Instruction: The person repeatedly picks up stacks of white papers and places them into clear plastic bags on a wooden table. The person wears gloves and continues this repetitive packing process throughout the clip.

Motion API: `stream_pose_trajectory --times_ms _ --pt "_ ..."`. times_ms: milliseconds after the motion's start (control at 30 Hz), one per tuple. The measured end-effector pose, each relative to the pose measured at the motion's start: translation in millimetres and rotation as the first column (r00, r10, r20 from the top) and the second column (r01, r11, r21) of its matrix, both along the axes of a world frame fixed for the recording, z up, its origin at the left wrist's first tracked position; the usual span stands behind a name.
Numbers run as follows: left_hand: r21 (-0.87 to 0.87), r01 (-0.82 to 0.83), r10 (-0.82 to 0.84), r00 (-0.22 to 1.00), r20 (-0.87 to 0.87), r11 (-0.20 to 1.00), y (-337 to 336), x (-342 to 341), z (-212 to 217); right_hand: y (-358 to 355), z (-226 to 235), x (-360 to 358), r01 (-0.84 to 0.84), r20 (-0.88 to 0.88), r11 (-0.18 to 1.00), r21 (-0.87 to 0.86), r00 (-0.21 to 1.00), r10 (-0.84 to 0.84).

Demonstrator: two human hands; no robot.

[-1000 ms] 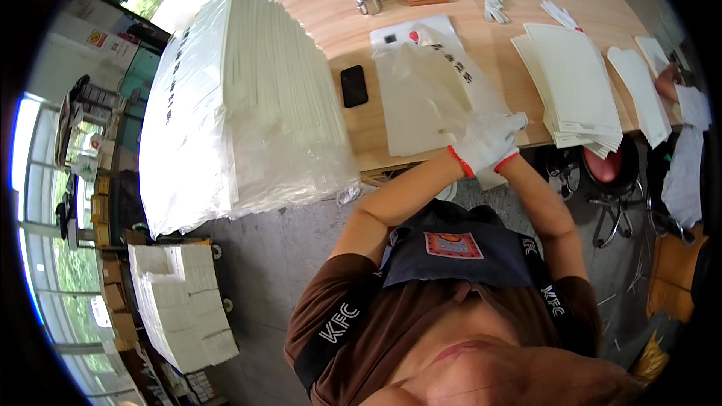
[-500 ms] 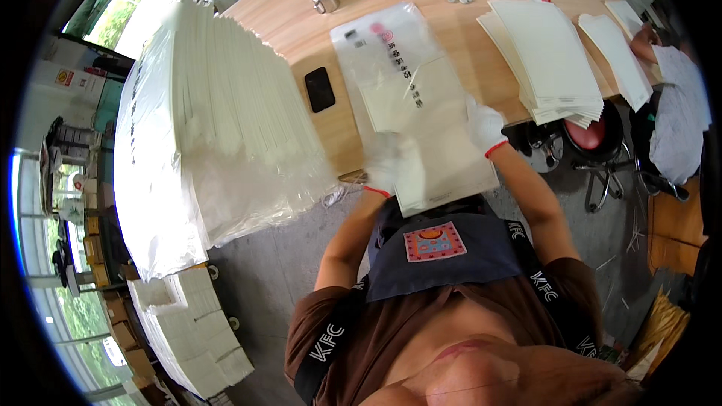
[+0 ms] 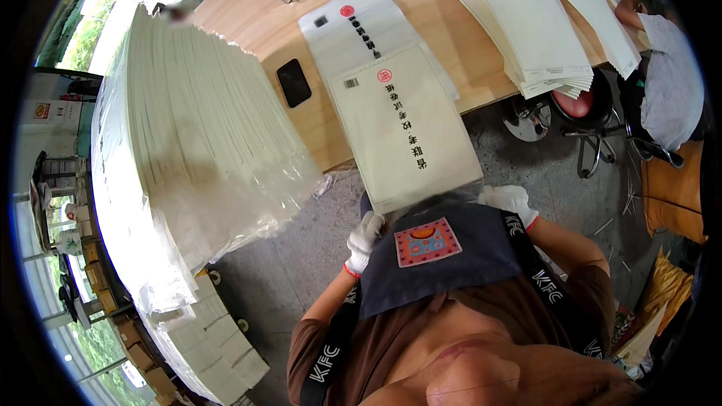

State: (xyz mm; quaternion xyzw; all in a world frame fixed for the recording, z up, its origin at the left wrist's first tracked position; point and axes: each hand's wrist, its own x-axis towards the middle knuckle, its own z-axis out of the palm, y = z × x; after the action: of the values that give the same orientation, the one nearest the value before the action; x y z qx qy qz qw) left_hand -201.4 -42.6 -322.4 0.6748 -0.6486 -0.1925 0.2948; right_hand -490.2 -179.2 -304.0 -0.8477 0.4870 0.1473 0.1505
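The left hand [image 3: 365, 242], gloved, has its fingers curled in at the near left corner of the packet [image 3: 403, 129]; the right hand [image 3: 510, 201], also gloved, is at the near right corner with its fingers partly hidden, so whether either one grips the plastic I cannot tell. The packet lies ahead of and between them, its near end reaching past the table [image 3: 248, 19] edge to the apron [image 3: 451, 278]. Its long axis runs away from the hands, tilting left at the far end, where the red stamp is. Beyond the left hand, to the packet's left, is a phone [image 3: 293, 83], with a tall stack [image 3: 203, 120] further left. Straight ahead, partly under the packet, lies a bag [image 3: 402, 26]; beyond the right hand are fanned sheets [image 3: 538, 30].
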Motion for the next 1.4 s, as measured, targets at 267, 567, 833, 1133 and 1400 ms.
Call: stream_pose_trajectory --times_ms 267,567,833,1133,1400 --pt "-0.105 -0.028 0.047 0.982 0.185 0.994 -19 15 -50 -25 -26 -7 -0.062 0.017 0.994 0.096 0.998 0.06" --pt "0.194 -0.234 0.297 0.856 -0.423 0.953 -76 43 -98 -90 -100 18 0.056 0.462 0.483 0.874 0.211 -0.861" --pt "-0.463 0.2 -0.019 0.931 0.366 0.863 -59 10 234 -70 5 133 -0.679 0.462 0.23 0.697 0.18 -0.869" --pt "-0.825 -0.564 0.635 0.649 -0.419 0.032 41 152 373 -96 251 312 -0.728 0.97 0.642 0.24 0.161 -0.18" --pt "-0.833 -0.549 0.862 0.451 -0.231 0.064 96 238 186 -72 251 275 -0.839 0.962 0.475 0.265 0.26 -0.078"
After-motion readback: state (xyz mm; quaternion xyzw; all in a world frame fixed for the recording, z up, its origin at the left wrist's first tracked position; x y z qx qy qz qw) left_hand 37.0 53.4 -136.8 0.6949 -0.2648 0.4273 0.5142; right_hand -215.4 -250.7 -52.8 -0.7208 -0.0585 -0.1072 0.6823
